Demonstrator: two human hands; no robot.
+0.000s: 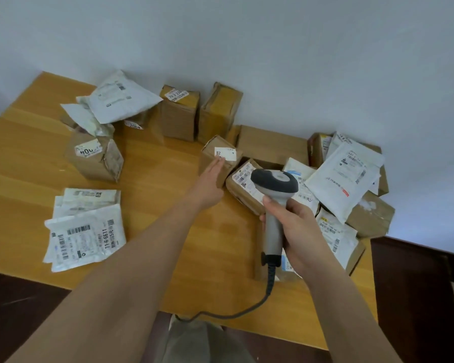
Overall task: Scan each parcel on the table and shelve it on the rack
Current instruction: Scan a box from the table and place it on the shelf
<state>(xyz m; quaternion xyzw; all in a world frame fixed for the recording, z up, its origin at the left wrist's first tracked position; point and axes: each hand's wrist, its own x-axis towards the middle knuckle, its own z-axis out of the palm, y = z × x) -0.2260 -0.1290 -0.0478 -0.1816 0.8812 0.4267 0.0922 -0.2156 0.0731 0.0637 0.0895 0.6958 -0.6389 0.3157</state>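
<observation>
A wooden table (152,205) carries several parcels. My left hand (210,183) reaches forward with straight fingers touching a small brown box (220,155) that bears a white label marked 82. My right hand (294,229) grips the handle of a grey barcode scanner (274,184), whose dark head sits over another labelled brown box (243,188). The scanner's cable (247,310) trails off the table's near edge. No rack is in view.
White mailer bags (85,231) lie at the near left. Brown boxes and white bags (121,100) stand at the back left, two upright boxes (199,113) against the wall. A heap of boxes and mailers (346,174) fills the right side. Dark floor (417,297) lies beyond the right edge.
</observation>
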